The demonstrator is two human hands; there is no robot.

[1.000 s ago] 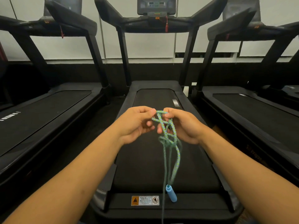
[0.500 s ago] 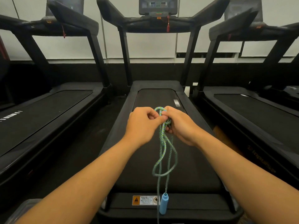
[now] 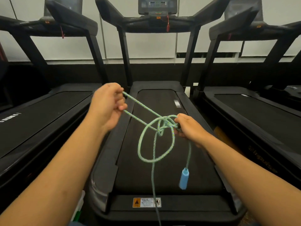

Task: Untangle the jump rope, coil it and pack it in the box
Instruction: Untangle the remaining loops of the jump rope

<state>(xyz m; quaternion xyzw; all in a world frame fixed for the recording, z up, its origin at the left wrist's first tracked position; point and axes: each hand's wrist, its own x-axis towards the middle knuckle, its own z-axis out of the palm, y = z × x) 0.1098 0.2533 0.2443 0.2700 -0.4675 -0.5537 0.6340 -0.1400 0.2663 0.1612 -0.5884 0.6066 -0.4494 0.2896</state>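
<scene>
A green braided jump rope (image 3: 140, 144) hangs tangled in the air between my hands, above a treadmill belt. My left hand (image 3: 106, 106) is shut on a doubled strand, stretched taut up and to the left. My right hand (image 3: 187, 127) grips the knotted bundle (image 3: 162, 126) at centre right. A wide loop droops below the knot. One blue handle (image 3: 184, 178) dangles under my right hand. A single strand runs down out of the frame's bottom edge. No box can be made out.
Three black treadmills stand side by side; the middle one (image 3: 162, 176) lies directly beneath the rope, with a warning sticker (image 3: 146, 202) at its near end. A white and green object (image 3: 78, 207) shows on the floor at lower left.
My left hand has pulled up and to the left, drawing out two taut strands. The hanging loop has widened and the blue handle has swung to the right.
</scene>
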